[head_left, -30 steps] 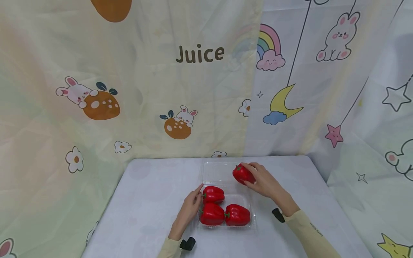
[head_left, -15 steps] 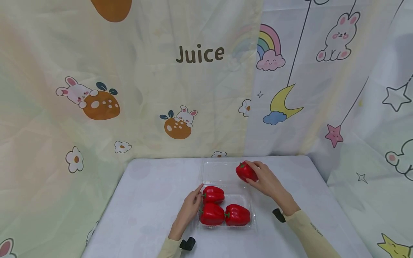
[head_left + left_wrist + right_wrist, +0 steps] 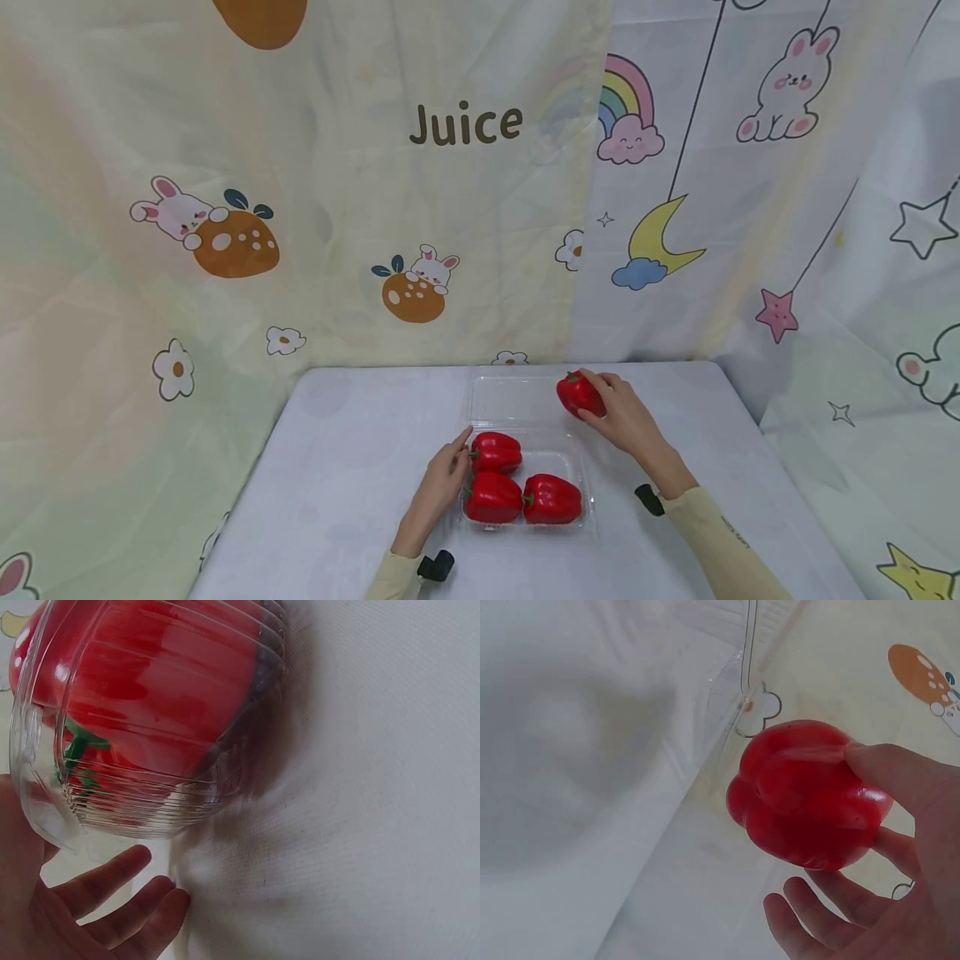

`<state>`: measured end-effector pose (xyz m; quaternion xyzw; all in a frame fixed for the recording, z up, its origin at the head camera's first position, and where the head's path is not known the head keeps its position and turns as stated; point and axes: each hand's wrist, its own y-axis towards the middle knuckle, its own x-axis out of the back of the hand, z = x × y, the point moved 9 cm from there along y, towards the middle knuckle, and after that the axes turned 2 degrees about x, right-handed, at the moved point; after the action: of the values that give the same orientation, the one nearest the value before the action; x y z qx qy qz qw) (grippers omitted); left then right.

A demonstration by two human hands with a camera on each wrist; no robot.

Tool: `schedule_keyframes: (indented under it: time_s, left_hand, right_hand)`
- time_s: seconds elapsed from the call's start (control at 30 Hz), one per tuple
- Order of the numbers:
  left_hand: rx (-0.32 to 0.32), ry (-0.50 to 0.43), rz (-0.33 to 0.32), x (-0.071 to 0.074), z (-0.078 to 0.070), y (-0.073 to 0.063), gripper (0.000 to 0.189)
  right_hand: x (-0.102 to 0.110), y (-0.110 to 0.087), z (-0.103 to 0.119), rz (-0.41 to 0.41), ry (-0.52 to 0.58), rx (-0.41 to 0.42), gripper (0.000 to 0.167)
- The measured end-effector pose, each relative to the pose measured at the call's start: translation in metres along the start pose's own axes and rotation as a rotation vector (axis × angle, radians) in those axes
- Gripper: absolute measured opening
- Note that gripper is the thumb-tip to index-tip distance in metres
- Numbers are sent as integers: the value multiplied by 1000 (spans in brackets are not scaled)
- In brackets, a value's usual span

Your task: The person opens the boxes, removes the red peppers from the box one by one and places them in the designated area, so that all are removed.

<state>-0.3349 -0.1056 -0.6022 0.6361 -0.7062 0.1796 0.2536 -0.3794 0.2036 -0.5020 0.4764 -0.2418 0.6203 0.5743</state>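
My right hand [image 3: 624,418] holds a red bell pepper [image 3: 577,395] above the right part of the clear plastic container's flipped-back lid [image 3: 501,402]. In the right wrist view, the thumb and fingers grip one end of this pepper [image 3: 802,799], with its lobed end facing away. Three more red bell peppers [image 3: 552,500] lie in the container [image 3: 551,461], two along the left side and one front right. The left hand [image 3: 444,473] rests at the container's left edge. In the left wrist view, its loosely extended fingers [image 3: 112,877] lie beside the ribbed wall [image 3: 150,802].
A white cloth-covered table [image 3: 352,467] lies under everything. Behind it hangs a printed curtain [image 3: 337,192] with rabbits, fruit and the word Juice. The container's back right compartment [image 3: 551,461] holds no pepper.
My right hand has carried its pepper a little to the right and back, farther from the container's tray. The left hand and the other peppers have stayed in place.
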Motion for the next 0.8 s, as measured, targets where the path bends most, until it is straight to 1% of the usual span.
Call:
schedule_keyframes:
  time_s: [0.3,0.57,0.8]
  left_hand:
    - [2,4,-2,0,0,1,46]
    - [-3,-1,8,-1,1,1,46]
    - [-1,-1,3,-1,2,1,47]
  right_hand:
    - [-2,0,-13,-35,-2,-49,79]
    - [-3,-3,-25,-51,24,-83,77]
    - [-4,-3,-39,-57,31,-149,79]
